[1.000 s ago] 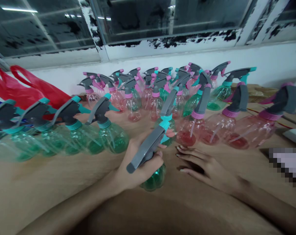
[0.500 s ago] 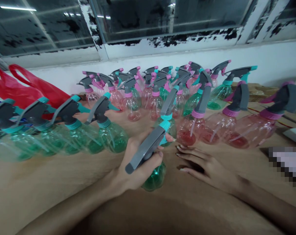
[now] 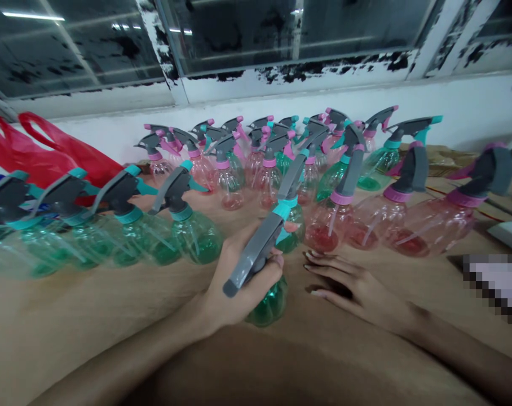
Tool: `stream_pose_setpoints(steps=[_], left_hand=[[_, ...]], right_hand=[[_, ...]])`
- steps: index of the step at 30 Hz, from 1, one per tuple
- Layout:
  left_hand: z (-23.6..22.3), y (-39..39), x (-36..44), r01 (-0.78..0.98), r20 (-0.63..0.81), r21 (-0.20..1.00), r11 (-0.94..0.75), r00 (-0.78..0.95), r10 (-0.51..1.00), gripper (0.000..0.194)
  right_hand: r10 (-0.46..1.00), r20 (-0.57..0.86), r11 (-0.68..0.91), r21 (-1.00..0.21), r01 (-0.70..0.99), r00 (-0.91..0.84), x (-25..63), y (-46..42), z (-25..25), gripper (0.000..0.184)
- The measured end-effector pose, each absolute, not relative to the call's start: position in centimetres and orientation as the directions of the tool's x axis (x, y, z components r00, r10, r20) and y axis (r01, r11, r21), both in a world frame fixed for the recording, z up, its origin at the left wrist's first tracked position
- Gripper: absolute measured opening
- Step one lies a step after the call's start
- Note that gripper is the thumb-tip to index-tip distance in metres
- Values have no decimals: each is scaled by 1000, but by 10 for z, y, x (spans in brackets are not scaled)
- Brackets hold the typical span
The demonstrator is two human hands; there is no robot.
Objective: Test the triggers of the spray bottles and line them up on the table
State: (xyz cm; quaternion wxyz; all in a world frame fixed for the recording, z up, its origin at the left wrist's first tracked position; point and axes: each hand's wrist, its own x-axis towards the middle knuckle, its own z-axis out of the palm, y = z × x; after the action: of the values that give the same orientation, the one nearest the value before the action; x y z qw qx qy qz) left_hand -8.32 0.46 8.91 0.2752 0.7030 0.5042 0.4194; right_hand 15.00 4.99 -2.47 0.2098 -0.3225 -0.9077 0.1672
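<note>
My left hand is wrapped round the neck of a green spray bottle with a grey and turquoise trigger head. Its clear green body shows below my fingers, and the rest is covered by them. Just behind it stands another green spray bottle, partly hidden by the held one. To the right, my right hand rests palm down on the table, fingers stretched out and holding nothing. Its fingertips lie close to the base of a pink spray bottle.
A row of green spray bottles lines the left side, with pink ones on the right. Several more crowd the back by the wall. A red plastic bag lies at the back left; a blurred-out object is at the right.
The trigger head of the held spray bottle has shifted slightly right and upward with a small tilt. My right hand stays in place.
</note>
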Motion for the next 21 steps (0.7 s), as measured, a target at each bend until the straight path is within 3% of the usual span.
stream_pose_setpoints(steps=[13,21], left_hand=[[87,3,-86,492,292,793,-359,209,933,37],[87,4,-86,498,294,789,-360,210,933,34]], right_hand=[[655,287,738,-441,511,-699,150,50,-24,41],[660,294,733,-455,506,-692,149,50,-23,40]])
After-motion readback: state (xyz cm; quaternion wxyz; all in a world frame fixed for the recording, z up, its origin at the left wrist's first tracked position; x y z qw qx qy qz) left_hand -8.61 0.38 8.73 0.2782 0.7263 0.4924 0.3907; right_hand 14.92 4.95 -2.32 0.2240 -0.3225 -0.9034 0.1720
